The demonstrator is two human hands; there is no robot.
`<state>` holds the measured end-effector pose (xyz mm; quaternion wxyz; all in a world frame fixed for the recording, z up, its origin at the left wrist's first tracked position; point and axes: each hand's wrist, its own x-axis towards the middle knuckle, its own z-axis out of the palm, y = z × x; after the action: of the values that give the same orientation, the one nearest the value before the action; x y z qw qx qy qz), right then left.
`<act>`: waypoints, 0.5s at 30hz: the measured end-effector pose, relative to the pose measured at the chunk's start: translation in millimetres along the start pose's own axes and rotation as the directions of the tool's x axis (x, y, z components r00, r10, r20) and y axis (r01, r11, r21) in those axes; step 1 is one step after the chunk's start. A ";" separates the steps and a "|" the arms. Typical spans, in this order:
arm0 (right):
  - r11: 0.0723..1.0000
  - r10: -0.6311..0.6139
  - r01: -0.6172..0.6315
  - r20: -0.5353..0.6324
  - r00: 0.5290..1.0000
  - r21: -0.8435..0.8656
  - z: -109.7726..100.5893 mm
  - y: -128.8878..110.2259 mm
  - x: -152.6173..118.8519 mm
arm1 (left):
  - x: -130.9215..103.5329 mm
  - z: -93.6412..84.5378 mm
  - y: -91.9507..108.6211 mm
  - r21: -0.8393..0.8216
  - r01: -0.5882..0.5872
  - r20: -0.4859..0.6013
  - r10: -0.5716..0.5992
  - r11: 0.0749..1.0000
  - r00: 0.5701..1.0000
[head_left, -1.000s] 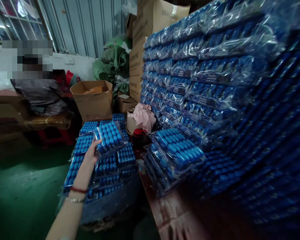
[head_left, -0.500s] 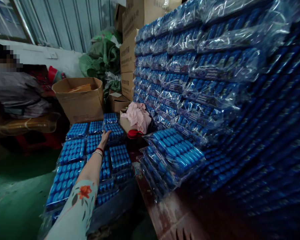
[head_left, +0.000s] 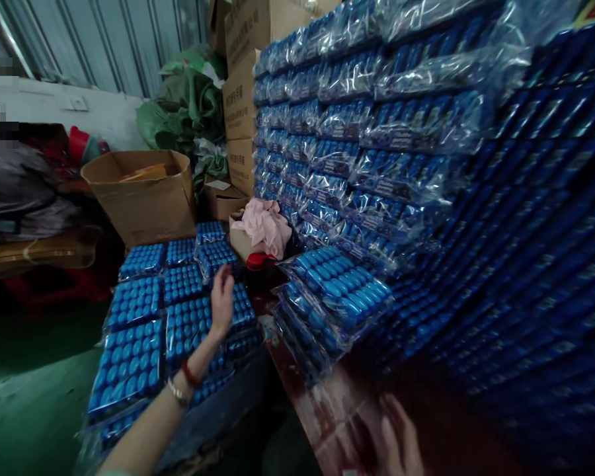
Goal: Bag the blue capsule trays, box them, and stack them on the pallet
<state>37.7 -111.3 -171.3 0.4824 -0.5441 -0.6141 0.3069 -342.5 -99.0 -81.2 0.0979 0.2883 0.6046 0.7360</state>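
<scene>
My left hand (head_left: 222,303), with a red band and a bracelet at the wrist, hovers over flat clear-wrapped packs of blue oval pieces (head_left: 135,363). Its fingers stretch upward and nothing shows in them. Low on the right, my right hand (head_left: 400,437) is slightly blurred above a dark red tabletop (head_left: 334,413), fingers extended and holding nothing. Between the hands, a small stack of wrapped blue packs (head_left: 344,284) lies at the table's far end, its layers unevenly offset.
A tall wall of wrapped blue packs (head_left: 337,155) rises on the right. Behind the low packs stand an open carton (head_left: 141,205), stacked cartons (head_left: 238,106) and green sacks (head_left: 178,119). Pink cloth (head_left: 265,228) sits near a red-lidded item (head_left: 258,261). A person (head_left: 22,188) sits at left.
My left hand has drawn back from the far packs, toward me and slightly right. More of my right hand has come into view at the bottom. The view has shifted a little right.
</scene>
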 end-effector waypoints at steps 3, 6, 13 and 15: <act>0.945 0.001 0.044 -0.136 0.991 0.325 8.3 -64.0 67.3 | -74.0 27.6 35.7 -0.176 0.297 0.283 -0.241 0.939 0.929; 0.898 -0.052 0.067 -0.047 0.998 0.434 27.1 -115.4 127.8 | -111.3 54.3 65.9 -0.306 0.477 0.432 -0.326 0.824 0.841; 0.940 -0.183 0.180 -0.017 0.983 0.288 43.1 -160.3 113.7 | -101.6 73.3 103.2 -0.416 0.706 0.633 -0.375 0.573 0.677; 0.930 -0.247 0.234 0.009 0.969 0.284 44.0 -163.7 89.2 | -94.3 67.8 110.3 -0.408 0.716 0.654 -0.366 0.566 0.662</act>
<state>-58.9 -54.7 -15.8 0.5750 -0.3837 -0.6369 0.3415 -206.3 -116.5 1.3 0.5719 0.2077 0.3293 0.7220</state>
